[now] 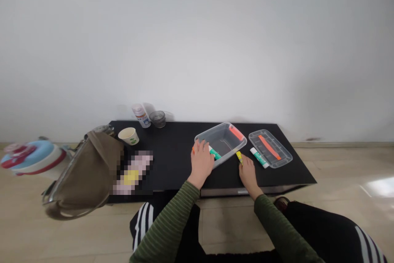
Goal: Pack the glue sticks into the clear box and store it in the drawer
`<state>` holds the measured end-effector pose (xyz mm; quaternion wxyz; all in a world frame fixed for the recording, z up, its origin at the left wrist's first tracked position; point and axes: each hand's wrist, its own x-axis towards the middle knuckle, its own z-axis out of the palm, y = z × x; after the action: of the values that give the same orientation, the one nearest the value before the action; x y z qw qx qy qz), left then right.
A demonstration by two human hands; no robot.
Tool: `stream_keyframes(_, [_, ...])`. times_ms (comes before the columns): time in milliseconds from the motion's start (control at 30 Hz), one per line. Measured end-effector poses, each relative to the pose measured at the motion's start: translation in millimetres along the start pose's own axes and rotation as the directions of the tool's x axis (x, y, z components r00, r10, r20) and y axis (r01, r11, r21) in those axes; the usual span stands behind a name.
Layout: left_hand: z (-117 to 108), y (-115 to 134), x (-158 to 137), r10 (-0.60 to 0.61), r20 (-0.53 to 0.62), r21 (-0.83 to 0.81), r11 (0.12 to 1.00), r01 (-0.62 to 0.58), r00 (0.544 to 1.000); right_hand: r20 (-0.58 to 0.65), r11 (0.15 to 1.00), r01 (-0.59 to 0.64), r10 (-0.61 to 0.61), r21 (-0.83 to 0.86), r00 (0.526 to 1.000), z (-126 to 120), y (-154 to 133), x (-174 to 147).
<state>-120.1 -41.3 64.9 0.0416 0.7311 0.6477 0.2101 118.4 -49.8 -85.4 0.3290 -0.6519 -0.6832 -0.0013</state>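
A clear plastic box [222, 162] with orange latches stands lidless on the black table. My left hand [202, 161] grips its left side, fingers bent over the rim. Inside, partly hidden by that hand, is a green-and-white tube [215, 153]; whether the thumb touches it is hard to tell. My right hand [248, 172], just outside the box's near right corner, is closed around a small yellow tube [239, 157] that points up and away. Right of this hand lies another green-and-white tube [259, 158], beside the clear lid [277, 162] with its orange strip.
On the black table [175, 156], a paper cup [128, 136], a spray can [141, 116] and a dark glass bowl [158, 119] stand at the back left. A brown bag [89, 172] is at the left end, near a blue-and-white bottle [33, 158]. A white wall [197, 49] rises behind.
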Motion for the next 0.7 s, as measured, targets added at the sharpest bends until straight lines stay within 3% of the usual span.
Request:
stream_keyframes(167, [-0.2,0.0,0.2,0.006,-0.003,0.007,1.0,-0.006,1.0,-0.03,0.995,0.0,0.003,0.102,1.0,1.5,6.5,-0.6])
stream_keyframes(267, [0.8,-0.5,0.6,0.002,-0.004,0.007,1.0,-0.002,1.0,-0.135,0.98,-0.075,0.101,0.185,0.986,-7.2,0.4,-3.5])
stream_keyframes(367, [2.4,-1.1,0.5,0.002,-0.003,0.0,1.0,-0.002,1.0,-0.273,0.942,-0.075,0.171,0.328,0.947,-24.8,-20.6,1.1])
stream_keyframes(433, [3.0,-1.4,0.1,0.004,-0.009,-0.004,1.0,-0.004,1.0,-0.325,0.918,0.004,0.137,0.396,0.936,-38.1,-41.3,13.7])
stream_keyframes(500, [3.1,-1.4,-0.3,0.003,-0.016,-0.006,1.0,-0.004,1.0,-0.318,0.933,0.067,0.052,0.353,0.947,-49.4,-63.3,34.5])
stream_keyframes(600, [2.5,-1.0,-0.4,0.004,-0.008,-0.004,1.0,-0.004,1.0,-0.033,0.943,0.208,-0.207,0.26,0.978,-58.8,-91.5,73.7])
stream_keyframes(633, [2.4,-0.8,-0.4,0.003,-0.002,-0.002,1.0,-0.003,1.0,0.103,0.95,0.225,-0.252,0.217,0.962,-59.9,-98.7,86.4])
stream_keyframes(700, [2.7,-0.9,-0.4,0.002,0.003,0.002,1.0,-0.002,1.0,0.348,0.973,0.212,-0.231,0.092,0.909,-59.8,-109.4,108.6])
